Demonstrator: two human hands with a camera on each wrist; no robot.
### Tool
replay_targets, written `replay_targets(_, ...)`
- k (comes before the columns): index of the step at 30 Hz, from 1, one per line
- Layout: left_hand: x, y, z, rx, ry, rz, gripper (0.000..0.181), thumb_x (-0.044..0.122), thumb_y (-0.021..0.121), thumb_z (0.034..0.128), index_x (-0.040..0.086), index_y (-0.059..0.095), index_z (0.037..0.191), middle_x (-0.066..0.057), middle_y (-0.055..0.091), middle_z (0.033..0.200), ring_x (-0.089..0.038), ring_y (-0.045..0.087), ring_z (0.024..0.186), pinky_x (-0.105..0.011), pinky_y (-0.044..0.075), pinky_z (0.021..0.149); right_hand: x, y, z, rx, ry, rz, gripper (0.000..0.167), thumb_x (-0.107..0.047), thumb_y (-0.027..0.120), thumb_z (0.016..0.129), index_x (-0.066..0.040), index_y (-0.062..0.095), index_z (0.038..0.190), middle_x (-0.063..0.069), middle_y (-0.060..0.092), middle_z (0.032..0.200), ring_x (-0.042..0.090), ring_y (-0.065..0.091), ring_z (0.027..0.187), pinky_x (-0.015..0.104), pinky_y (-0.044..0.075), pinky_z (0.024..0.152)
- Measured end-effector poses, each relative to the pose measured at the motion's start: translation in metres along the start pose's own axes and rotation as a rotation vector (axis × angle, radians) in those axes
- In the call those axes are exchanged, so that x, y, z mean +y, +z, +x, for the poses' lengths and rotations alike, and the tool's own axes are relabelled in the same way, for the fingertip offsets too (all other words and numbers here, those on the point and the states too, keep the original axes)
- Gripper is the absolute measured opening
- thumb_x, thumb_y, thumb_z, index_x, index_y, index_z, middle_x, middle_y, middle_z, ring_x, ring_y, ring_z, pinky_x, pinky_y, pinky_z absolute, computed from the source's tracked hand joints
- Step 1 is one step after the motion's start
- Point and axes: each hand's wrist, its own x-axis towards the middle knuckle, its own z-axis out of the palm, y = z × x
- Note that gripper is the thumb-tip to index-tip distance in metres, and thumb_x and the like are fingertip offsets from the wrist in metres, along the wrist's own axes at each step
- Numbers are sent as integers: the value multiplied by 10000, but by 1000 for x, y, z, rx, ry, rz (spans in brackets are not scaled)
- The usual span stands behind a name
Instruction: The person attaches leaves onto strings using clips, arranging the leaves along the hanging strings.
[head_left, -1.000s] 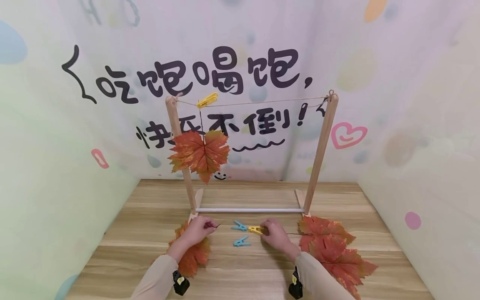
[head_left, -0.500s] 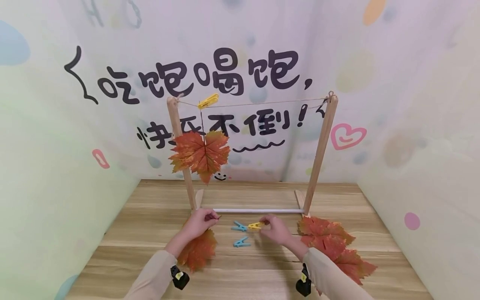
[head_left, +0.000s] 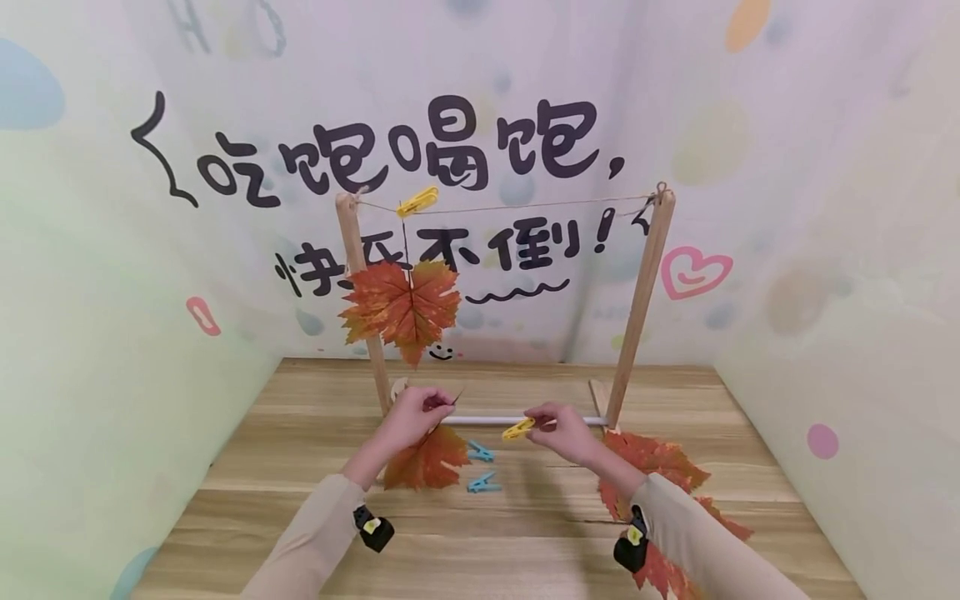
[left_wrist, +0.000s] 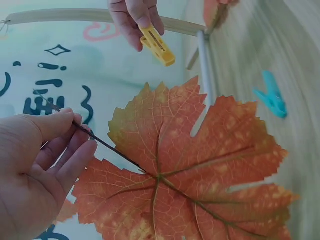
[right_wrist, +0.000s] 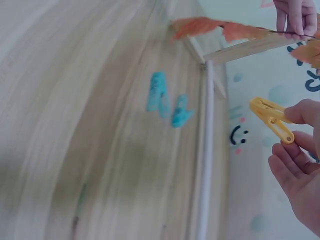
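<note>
My left hand (head_left: 414, 417) pinches the dark stem of an orange-red maple leaf (left_wrist: 200, 165) between thumb and fingertips. The leaf hangs below that hand, above the table. In my right hand (head_left: 564, 432) a yellow clothespin (right_wrist: 270, 117) is held by thumb and fingers, raised off the table. Two blue clothespins (head_left: 483, 482) lie on the table between and below the hands. On the string (head_left: 517, 206) of the wooden frame, another yellow clothespin (head_left: 417, 201) grips the stem of a hanging leaf (head_left: 405, 304) near the left post.
Wooden posts (head_left: 643, 308) stand at both sides of the frame, joined low down by a white rod (head_left: 487, 421). More red leaves (head_left: 652, 462) lie at the right of the wood-grain table (head_left: 480, 550), partly behind my right forearm. A printed wall stands behind.
Both hands have risen from the table toward the frame. The left brings its leaf up and rightward. The right has lifted the yellow clothespin away from the blue ones.
</note>
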Motion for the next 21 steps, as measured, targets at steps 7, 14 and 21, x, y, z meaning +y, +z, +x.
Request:
replay_targets(7,16,-2,15,15,2,-12,58,37,626,836,-6,652,866,-80,654,804,-114,577,712,-216,484,639,-14,-25,4,-117,16,71,303,-17,632,822,114,569,1088,204,598,995,331,578,936,265,517,753)
replay_targets(14,30,-8,29,34,10,-32,67,43,629,836,-5,653,875,-74,649,819,-139,576,713,-227,492,640,-30,-47,8,-116,2,44,279,-6,622,824,97,565,1077,235,595,998,319,578,933,262,517,750)
replay_targets(21,44,-14,43,105,13,-4,81,86,653,826,24,665,875,-64,654,816,-149,580,704,-235,499,629,-53,-67,14,-82,-20,13,267,7,623,819,96,566,1064,189,609,969,266,587,904,271,521,755)
